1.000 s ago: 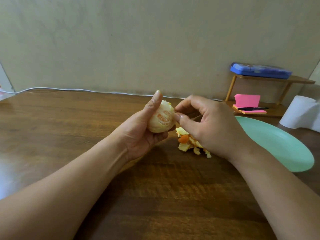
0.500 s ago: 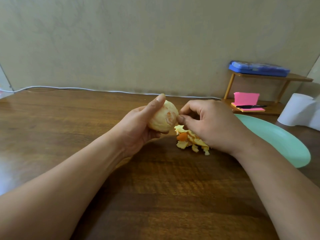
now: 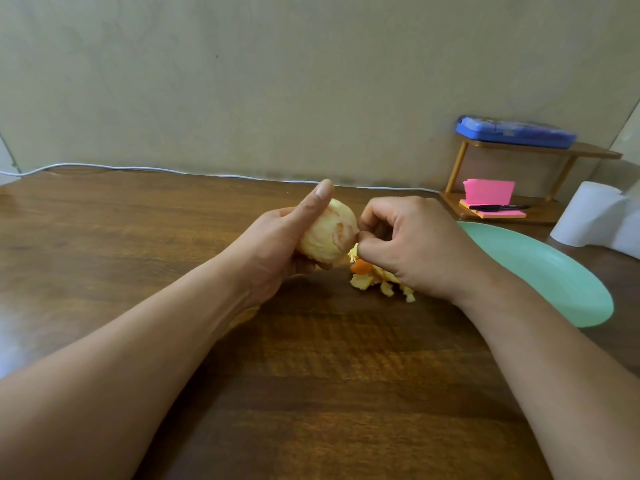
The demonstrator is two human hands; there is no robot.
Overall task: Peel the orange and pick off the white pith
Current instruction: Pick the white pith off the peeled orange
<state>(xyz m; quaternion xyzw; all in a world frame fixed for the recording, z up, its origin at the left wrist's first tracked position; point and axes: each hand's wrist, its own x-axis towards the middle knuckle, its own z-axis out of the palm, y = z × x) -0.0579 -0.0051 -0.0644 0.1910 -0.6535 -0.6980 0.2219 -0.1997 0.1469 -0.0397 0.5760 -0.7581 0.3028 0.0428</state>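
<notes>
A person's left hand (image 3: 277,244) held a peeled orange (image 3: 329,249) just above a dark wooden surface (image 3: 311,375), fingers curled under the fruit and the thumb stretched straight up along its near side. White pith (image 3: 317,242) covered most of the orange, with a patch of bare flesh showing on the side turned toward the right hand (image 3: 415,247). That hand was closed into a loose fist, its thumb and forefinger pinching at the fruit's right edge; whether a shred of pith sat between them could not be made out. A small heap of peel scraps (image 3: 377,280), yellow-white with one orange piece, lay on the surface directly below the right hand and partly hidden by it. A mint-green plate (image 3: 554,271) sat to the right of the hands. Beyond it, against the wall, a low wooden shelf (image 3: 588,153) carried a blue case (image 3: 516,131) on top and pink sticky notes (image 3: 488,192) with a black pen (image 3: 498,207) beneath. A white paper roll (image 3: 588,216) stood at the far right, and a white cable (image 3: 138,169) ran along the surface's back edge.
</notes>
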